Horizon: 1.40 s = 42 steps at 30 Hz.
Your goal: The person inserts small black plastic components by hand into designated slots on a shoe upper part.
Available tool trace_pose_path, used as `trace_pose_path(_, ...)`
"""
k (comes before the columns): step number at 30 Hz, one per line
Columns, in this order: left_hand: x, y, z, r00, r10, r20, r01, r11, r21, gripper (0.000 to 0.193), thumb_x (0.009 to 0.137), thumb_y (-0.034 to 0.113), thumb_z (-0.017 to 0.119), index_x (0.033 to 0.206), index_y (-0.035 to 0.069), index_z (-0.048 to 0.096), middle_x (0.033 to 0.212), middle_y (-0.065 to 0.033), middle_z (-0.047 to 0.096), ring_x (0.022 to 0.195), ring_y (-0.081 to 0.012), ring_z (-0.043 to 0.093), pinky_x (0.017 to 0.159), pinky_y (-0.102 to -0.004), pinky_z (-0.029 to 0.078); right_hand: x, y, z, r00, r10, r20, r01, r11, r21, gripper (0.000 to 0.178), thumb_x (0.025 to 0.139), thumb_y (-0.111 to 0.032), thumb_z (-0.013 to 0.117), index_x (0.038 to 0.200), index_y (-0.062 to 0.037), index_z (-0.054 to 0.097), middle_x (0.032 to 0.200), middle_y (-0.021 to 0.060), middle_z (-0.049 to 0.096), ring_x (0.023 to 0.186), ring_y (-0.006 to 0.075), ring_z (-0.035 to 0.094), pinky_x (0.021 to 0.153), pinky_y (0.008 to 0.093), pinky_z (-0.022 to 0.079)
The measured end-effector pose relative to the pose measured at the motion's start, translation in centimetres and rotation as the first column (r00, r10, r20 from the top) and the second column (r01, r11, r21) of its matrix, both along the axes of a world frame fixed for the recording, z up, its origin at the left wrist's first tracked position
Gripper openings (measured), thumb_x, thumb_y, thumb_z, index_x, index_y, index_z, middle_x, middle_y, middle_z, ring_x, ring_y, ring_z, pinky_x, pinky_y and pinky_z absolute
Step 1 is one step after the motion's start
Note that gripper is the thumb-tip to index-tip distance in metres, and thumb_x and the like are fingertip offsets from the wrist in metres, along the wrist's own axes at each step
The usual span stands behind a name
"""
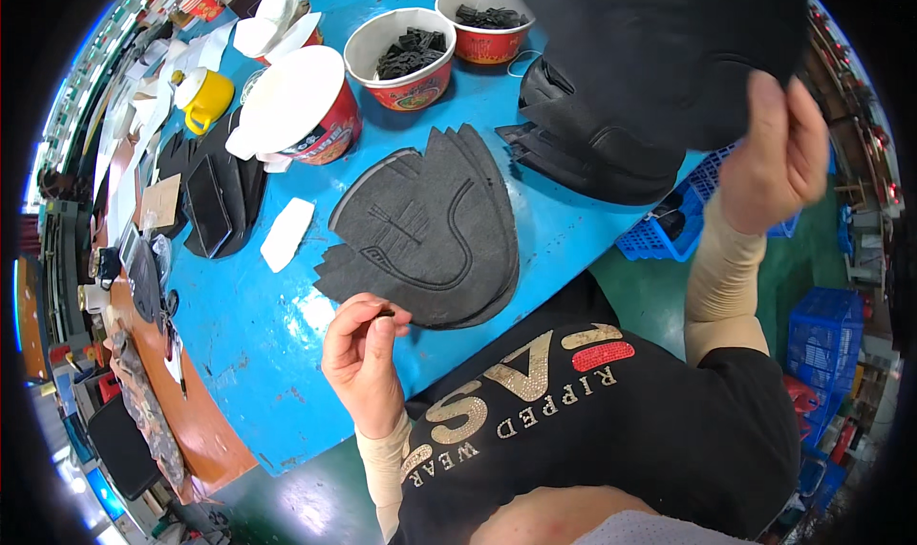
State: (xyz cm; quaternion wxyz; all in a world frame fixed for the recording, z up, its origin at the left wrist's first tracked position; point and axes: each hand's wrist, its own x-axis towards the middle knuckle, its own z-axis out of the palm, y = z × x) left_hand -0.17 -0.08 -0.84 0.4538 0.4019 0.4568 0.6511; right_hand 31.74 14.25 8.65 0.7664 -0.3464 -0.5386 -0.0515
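My left hand (366,354) is at the near edge of the table, fingertips pinched on a small black piece (385,314), mostly hidden. Beside it lies a stack of flat dark grey pieces (420,230), shaped like shoe uppers, with notched ends and curved stitching. Raised at the right, my right hand (776,158) grips the edge of a black shoe-upper-like piece (669,58), blurred by motion. That piece hangs above a second stack of black pieces (621,177) and partly covers it.
Two red-and-white paper bowls (413,94) (487,46) hold small black strips. A lidded paper tub (330,134), white scrap (287,235), phone (207,204) and yellow mug (202,96) stand or lie leftward on the blue table (248,354). Blue baskets (659,239) are below the right edge.
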Motion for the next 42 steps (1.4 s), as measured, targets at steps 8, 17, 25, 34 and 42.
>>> trace_pose_path(8,1.9,1.5,1.4,0.973,-0.092,0.213,0.118,0.987,-0.111,0.022,0.094,-0.006,0.058,0.115,-0.005,0.060,0.112,-0.0155,0.066,0.099,-0.0254,0.069,0.084,-0.0318,0.057,-0.6,-1.2,-6.2,0.554,0.169,0.815,0.198,0.924,-0.326,0.026,0.073,-0.004,0.080,0.098,-0.0076,0.074,0.092,0.0064,0.065,0.082,0.0227,0.063,0.072,0.0322,0.050)
trace_pose_path(17,2.7,1.8,0.1,0.980,-0.104,0.171,0.103,0.995,0.012,0.022,0.089,-0.007,0.067,0.110,-0.003,0.067,0.109,-0.0108,0.068,0.099,-0.0135,0.065,0.084,-0.0247,0.053,-12.0,-4.5,-7.1,0.397,0.917,-0.044,-0.578,0.212,-0.788,0.009,0.083,-0.007,0.074,0.087,-0.0030,0.067,0.091,0.0065,0.062,0.078,0.0156,0.060,0.067,0.0276,0.048)
trace_pose_path(25,2.2,1.3,-0.2,0.969,0.012,-0.245,0.026,0.988,0.153,0.026,0.078,-0.012,0.069,0.103,-0.002,0.067,0.101,-0.0110,0.067,0.088,-0.0163,0.065,0.074,-0.0259,0.052,-12.5,-4.4,-7.6,0.222,0.714,-0.664,-0.584,-0.447,-0.677,0.010,0.090,-0.009,0.067,0.094,-0.0021,0.061,0.085,-0.0021,0.057,0.075,0.0045,0.051,0.067,0.0214,0.043)
trace_pose_path(34,1.5,2.0,0.0,0.886,-0.036,-0.463,0.172,0.952,0.254,0.031,0.079,-0.016,0.063,0.107,-0.003,0.062,0.102,-0.0114,0.064,0.093,-0.0177,0.062,0.081,-0.0268,0.049,-12.7,-5.2,-7.6,0.310,0.890,-0.335,-0.568,-0.109,-0.816,0.008,0.090,-0.007,0.064,0.090,-0.0037,0.057,0.085,-0.0020,0.054,0.076,0.0041,0.048,0.067,0.0223,0.042)
trace_pose_path(42,0.8,1.6,-0.8,0.884,0.114,-0.454,-0.033,0.983,0.183,0.028,0.080,-0.010,0.068,0.106,0.000,0.063,0.096,-0.0056,0.065,0.081,-0.0092,0.061,0.070,-0.0228,0.051,-12.2,-2.1,-6.7,0.307,0.843,-0.442,-0.493,-0.256,-0.831,0.008,0.094,-0.010,0.062,0.093,-0.0040,0.057,0.079,-0.0075,0.051,0.070,0.0004,0.044,0.059,0.0190,0.037)
